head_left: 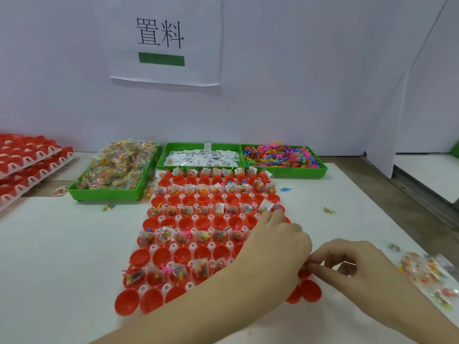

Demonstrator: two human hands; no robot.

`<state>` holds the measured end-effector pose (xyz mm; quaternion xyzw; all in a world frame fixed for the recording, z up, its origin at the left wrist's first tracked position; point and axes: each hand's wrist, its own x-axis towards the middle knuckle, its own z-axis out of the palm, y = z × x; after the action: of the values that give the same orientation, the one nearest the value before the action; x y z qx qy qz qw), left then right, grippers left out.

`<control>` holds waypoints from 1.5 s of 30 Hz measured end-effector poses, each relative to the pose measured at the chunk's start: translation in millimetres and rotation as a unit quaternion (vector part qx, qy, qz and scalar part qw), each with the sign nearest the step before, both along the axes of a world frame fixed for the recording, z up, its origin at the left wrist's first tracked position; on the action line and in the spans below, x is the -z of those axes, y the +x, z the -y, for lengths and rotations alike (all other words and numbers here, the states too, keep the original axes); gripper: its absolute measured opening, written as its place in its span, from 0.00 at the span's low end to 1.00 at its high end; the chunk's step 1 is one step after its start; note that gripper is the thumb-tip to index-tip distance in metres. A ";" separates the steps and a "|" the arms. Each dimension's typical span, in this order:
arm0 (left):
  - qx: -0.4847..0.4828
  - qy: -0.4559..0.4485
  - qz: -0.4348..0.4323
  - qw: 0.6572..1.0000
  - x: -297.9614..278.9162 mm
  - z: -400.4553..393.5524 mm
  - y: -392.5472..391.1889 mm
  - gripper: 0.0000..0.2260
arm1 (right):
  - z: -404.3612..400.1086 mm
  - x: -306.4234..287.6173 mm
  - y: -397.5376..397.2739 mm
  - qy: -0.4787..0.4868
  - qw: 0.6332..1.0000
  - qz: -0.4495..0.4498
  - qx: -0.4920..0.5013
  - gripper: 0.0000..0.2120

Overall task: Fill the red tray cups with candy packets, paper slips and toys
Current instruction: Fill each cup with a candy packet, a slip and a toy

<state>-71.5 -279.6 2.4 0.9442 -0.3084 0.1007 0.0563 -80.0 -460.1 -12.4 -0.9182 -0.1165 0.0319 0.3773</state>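
The red tray (pixel 151 297) lies in the middle of the white table; alternate rows of its cups hold candy packets (pixel 202 238), paper slips and small toys, and the rows between are bare. My left hand (pixel 275 239) reaches across the tray from the lower left, and its fingers rest on the cups at the right edge. My right hand (pixel 347 266) sits just right of it, fingers curled, thumb and forefinger pinched together over a red cup (pixel 309 290) at the near right corner. What they pinch is hidden.
Three green bins stand behind the tray: candy packets (pixel 114 172), paper slips (pixel 201 157) and coloured toys (pixel 283 157). Stacked red trays (pixel 27 165) sit at the far left. Loose candy packets (pixel 427 274) lie at the right, and a blue toy (pixel 285 189) beside the tray.
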 end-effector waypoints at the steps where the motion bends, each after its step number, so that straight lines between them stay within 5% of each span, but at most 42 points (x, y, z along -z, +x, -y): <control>1: 0.006 0.013 0.009 1.000 -0.5 0.5 -1.6 0.08 | -0.6 -1.1 0.8 -0.009 1.000 0.001 0.001 0.14; 14: 0.139 0.162 0.138 0.967 15.6 -15.5 -18.7 0.08 | 0.3 -0.4 1.7 0.057 0.997 -0.039 0.020 0.11; 20: 0.053 0.024 0.018 0.998 12.0 -35.7 -22.2 0.26 | 8.2 7.3 0.1 0.143 0.988 -0.058 0.023 0.10; 24: 0.001 -0.170 -0.016 0.985 -0.3 -82.3 -23.7 0.25 | 16.9 15.3 4.4 0.228 0.969 -0.042 0.082 0.13; 26: -0.098 -0.296 0.020 0.950 -0.9 -128.9 -20.8 0.19 | 18.3 19.9 5.4 0.245 0.964 -0.038 0.099 0.14; 28: -0.237 -0.327 0.048 0.913 4.8 -185.6 -18.2 0.11 | 14.4 26.0 4.4 0.257 0.959 -0.046 0.107 0.13; 32: -0.422 -0.380 -0.099 0.817 33.2 -258.6 -18.9 0.07 | -0.7 33.9 6.4 0.270 0.953 -0.073 0.119 0.13; 38: -0.348 -0.558 -0.288 0.696 56.9 -267.1 -14.1 0.12 | -12.9 29.8 3.5 0.263 0.949 -0.127 0.120 0.16; 42: -0.293 -0.571 -0.368 0.673 59.9 -260.2 -11.4 0.18 | -9.8 26.1 -6.8 0.287 0.942 -0.122 0.126 0.14; 45: -0.304 -0.588 -0.401 0.634 68.2 -263.3 -10.5 0.34 | 0.4 25.8 -17.9 0.280 0.945 -0.100 0.136 0.14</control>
<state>-82.0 -16.3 -65.8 0.6993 0.1735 -0.1165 0.6836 -97.9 -460.4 -38.2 -0.7750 0.0437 0.0381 0.6293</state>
